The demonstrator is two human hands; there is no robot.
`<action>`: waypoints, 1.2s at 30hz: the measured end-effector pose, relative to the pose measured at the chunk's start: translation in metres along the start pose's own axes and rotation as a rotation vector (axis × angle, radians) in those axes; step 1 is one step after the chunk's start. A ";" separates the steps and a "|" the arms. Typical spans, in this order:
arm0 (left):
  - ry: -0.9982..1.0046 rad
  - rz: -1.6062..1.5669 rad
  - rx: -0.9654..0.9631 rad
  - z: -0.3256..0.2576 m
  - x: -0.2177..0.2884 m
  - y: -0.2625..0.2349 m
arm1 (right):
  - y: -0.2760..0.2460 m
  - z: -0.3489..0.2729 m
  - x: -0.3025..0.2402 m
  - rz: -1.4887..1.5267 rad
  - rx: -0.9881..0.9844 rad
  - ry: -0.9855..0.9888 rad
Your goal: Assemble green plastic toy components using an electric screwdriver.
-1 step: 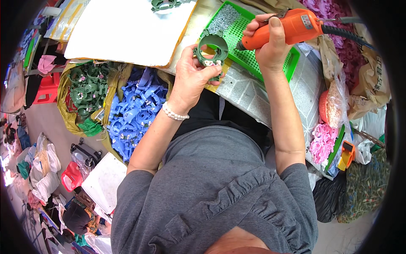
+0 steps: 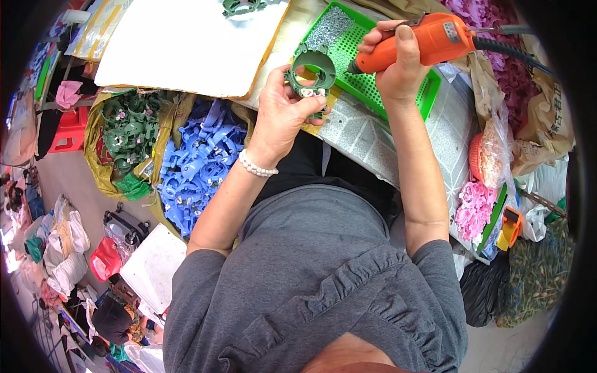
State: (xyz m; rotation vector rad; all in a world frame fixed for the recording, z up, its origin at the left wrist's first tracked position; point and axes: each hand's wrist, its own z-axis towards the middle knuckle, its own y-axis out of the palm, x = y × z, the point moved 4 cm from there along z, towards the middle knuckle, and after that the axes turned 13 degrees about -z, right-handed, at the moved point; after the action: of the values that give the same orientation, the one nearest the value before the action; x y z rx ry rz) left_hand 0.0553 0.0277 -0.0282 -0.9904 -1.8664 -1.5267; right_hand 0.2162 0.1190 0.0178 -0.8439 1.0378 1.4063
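Note:
My left hand [image 2: 283,112] is closed on a dark green ring-shaped plastic part [image 2: 323,66], held up over the table's near edge. Small white pieces [image 2: 309,92] sit on the ring's lower side, by my thumb. In my right hand [image 2: 400,68] is an orange electric screwdriver [image 2: 418,42], gripped round its body with the tip pointing left toward the ring. A gap remains between tip and ring. Beneath the tool lies a green perforated tray [image 2: 429,93], with a heap of small silvery screws [image 2: 330,28] at its far left end.
A white board [image 2: 180,46] lies at the left of the table, another green part [image 2: 242,6] on it. Sacks of green parts [image 2: 129,127] and blue parts [image 2: 202,158] stand at my left. Pink parts [image 2: 476,208] lie at right. A black cable [image 2: 513,50] trails from the screwdriver.

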 end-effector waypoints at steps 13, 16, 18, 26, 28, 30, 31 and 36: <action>0.011 0.034 -0.040 -0.004 0.005 0.010 | -0.011 -0.010 -0.067 0.256 -0.256 -0.184; 0.022 0.013 -0.066 -0.002 0.003 0.021 | -0.002 -0.023 -0.097 0.263 -0.405 -0.258; 0.019 -0.001 -0.053 -0.002 0.003 0.023 | 0.010 -0.030 -0.102 0.256 -0.483 -0.299; 0.039 0.031 -0.056 -0.005 0.006 0.029 | 0.022 -0.039 -0.092 0.245 -0.467 -0.301; 0.042 0.026 -0.054 -0.006 0.006 0.028 | 0.023 -0.039 -0.089 0.249 -0.464 -0.292; 0.043 0.020 -0.054 -0.007 0.005 0.028 | 0.023 -0.039 -0.084 0.225 -0.438 -0.289; 0.042 0.016 -0.065 -0.007 0.006 0.030 | 0.022 -0.040 -0.082 0.224 -0.438 -0.288; 0.058 0.018 -0.035 -0.008 0.006 0.037 | 0.022 -0.041 -0.076 0.306 -0.460 -0.193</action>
State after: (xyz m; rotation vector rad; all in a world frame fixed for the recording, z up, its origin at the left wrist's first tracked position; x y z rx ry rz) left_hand 0.0817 0.0245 -0.0002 -0.9657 -1.7914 -1.5661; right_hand 0.1996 0.0541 0.0768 -0.8769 0.7228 1.9927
